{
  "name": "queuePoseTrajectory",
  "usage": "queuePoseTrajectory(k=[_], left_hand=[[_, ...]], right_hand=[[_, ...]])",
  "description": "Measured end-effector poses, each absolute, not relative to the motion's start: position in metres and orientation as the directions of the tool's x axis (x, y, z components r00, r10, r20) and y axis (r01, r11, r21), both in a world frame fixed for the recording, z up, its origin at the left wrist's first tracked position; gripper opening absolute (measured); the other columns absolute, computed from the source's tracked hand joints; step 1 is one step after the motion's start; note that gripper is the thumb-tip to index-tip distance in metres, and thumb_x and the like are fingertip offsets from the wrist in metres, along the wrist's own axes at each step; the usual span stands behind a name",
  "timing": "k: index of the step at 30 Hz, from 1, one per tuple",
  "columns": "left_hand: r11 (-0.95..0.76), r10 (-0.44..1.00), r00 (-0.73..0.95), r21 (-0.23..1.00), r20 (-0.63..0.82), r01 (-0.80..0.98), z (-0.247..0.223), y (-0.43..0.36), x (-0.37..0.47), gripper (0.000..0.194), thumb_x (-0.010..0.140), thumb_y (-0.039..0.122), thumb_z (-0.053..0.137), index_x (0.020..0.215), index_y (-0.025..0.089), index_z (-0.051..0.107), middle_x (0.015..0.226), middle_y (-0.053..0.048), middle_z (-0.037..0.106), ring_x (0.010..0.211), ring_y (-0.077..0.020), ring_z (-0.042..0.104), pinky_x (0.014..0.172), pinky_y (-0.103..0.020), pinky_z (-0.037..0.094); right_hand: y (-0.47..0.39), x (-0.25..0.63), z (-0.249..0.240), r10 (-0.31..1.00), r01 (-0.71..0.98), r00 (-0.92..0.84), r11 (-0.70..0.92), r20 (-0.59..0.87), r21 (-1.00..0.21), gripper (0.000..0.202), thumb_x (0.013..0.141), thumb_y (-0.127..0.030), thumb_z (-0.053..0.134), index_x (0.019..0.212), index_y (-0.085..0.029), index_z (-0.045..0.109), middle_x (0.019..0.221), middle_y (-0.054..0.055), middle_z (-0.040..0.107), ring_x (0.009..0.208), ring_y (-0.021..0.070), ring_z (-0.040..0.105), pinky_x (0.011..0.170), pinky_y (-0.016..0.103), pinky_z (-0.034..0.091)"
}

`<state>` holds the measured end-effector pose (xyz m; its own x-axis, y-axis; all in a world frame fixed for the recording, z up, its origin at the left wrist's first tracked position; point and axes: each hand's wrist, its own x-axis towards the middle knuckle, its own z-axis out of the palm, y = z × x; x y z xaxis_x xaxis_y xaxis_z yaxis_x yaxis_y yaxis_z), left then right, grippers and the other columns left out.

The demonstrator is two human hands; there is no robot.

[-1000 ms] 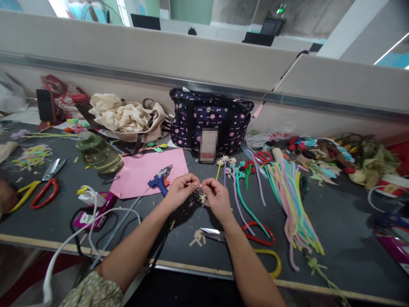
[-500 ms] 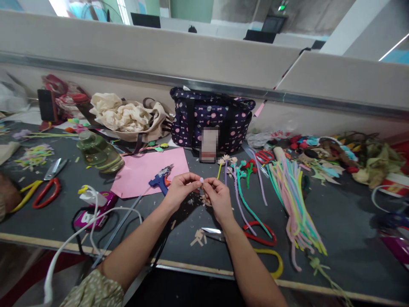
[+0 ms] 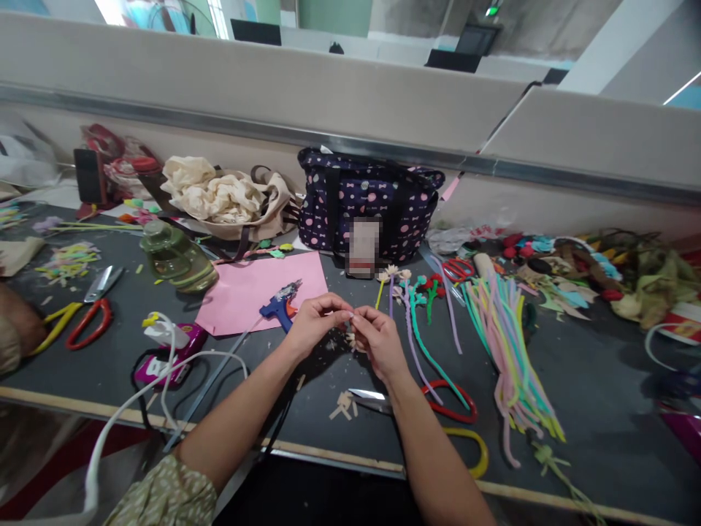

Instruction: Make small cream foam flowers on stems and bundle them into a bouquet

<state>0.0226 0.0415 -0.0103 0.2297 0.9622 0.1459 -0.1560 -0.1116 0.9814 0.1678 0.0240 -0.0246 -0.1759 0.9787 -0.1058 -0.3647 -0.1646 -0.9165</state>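
Observation:
My left hand point(image 3: 316, 326) and my right hand point(image 3: 380, 340) meet above the dark tabletop, thumbs and fingertips pinched together. Whatever lies between them is tiny and mostly covered by the fingers; a pale speck shows at the tips. Just left of my left hand, a blue hot glue gun point(image 3: 280, 307) rests on a pink sheet point(image 3: 236, 286). Beneath my right forearm lie scissors point(image 3: 371, 399) with one red and one yellow handle. Small beige strips point(image 3: 344, 405) are scattered by the blades.
Fuzzy stem flowers point(image 3: 416, 292) and a bundle of pastel pipe cleaners point(image 3: 512, 343) lie to the right. Behind stands a dark patterned bag point(image 3: 372, 190). A green bottle point(image 3: 178, 259), a purple power strip point(image 3: 174, 358) and a second pair of scissors point(image 3: 90, 321) are on the left, beside another person's hand point(image 3: 19, 321).
My fingertips have closed further over the small pale round thing, which showed more plainly before. The whole view has shifted slightly, so the things on the table appear farther right.

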Motion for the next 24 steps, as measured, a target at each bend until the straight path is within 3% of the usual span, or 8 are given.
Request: queuePoseTrajectory(k=[4,6,10,13,17,24], left_hand=[[-0.373,0.927,0.07,0.924,0.368,0.087,-0.016,0.036,0.03,0.01,0.076,0.026,0.067,0.076,0.016,0.069,0.076,-0.004,0.061,0.074,-0.0144,0.056,0.069,-0.026,0.044],[-0.395,0.918,0.03,0.91,0.394,0.128,-0.02,0.035,0.033,0.009,0.077,0.025,0.066,0.076,0.017,0.069,0.077,-0.004,0.061,0.077,-0.0149,0.056,0.071,-0.026,0.044],[-0.113,0.988,0.086,0.984,0.125,-0.138,-0.026,0.039,0.034,0.014,0.076,0.029,0.068,0.079,0.015,0.068,0.073,-0.003,0.062,0.066,-0.012,0.056,0.064,-0.024,0.044],[0.086,0.988,0.154,0.927,-0.031,-0.364,-0.028,0.044,0.032,0.021,0.072,0.031,0.072,0.086,0.014,0.07,0.075,-0.003,0.066,0.062,-0.01,0.057,0.063,-0.023,0.045],[0.162,0.978,0.194,0.874,-0.08,-0.457,-0.028,0.044,0.032,0.028,0.067,0.03,0.077,0.09,0.013,0.071,0.079,-0.005,0.068,0.067,-0.012,0.061,0.065,-0.024,0.048],[0.229,0.971,0.181,0.823,-0.155,-0.52,-0.021,0.044,0.032,0.027,0.06,0.03,0.081,0.076,0.012,0.069,0.066,-0.002,0.064,0.056,-0.0093,0.058,0.057,-0.021,0.046]], right_hand=[[0.023,0.164,-0.028,0.997,-0.304,-0.054,-0.072,-0.058,-0.95,0.021,0.074,-0.035,0.066,0.073,-0.017,0.057,0.053,-0.009,0.043,0.041,0.0026,0.029,0.039,0.016,0.02],[0.023,0.162,-0.029,0.999,-0.288,-0.002,-0.049,-0.05,-0.956,0.021,0.074,-0.035,0.067,0.071,-0.017,0.056,0.052,-0.009,0.042,0.041,0.0025,0.029,0.039,0.015,0.02],[0.025,0.159,-0.025,0.99,-0.418,-0.06,-0.144,-0.131,-0.897,0.022,0.071,-0.035,0.07,0.069,-0.017,0.056,0.053,-0.008,0.047,0.038,0.0012,0.024,0.036,0.015,0.016],[0.025,0.16,-0.02,0.981,-0.497,-0.118,-0.193,-0.155,-0.846,0.023,0.07,-0.036,0.072,0.071,-0.016,0.06,0.057,-0.005,0.052,0.039,0.0012,0.027,0.035,0.014,0.02],[0.024,0.161,-0.018,0.984,-0.525,-0.083,-0.176,-0.156,-0.833,0.024,0.068,-0.036,0.075,0.078,-0.017,0.064,0.061,-0.003,0.057,0.041,0.0025,0.036,0.035,0.014,0.027],[0.023,0.16,-0.024,0.987,-0.446,-0.106,-0.155,-0.12,-0.881,0.026,0.07,-0.038,0.073,0.082,-0.017,0.066,0.067,0.0,0.064,0.044,0.005,0.048,0.037,0.015,0.04]])
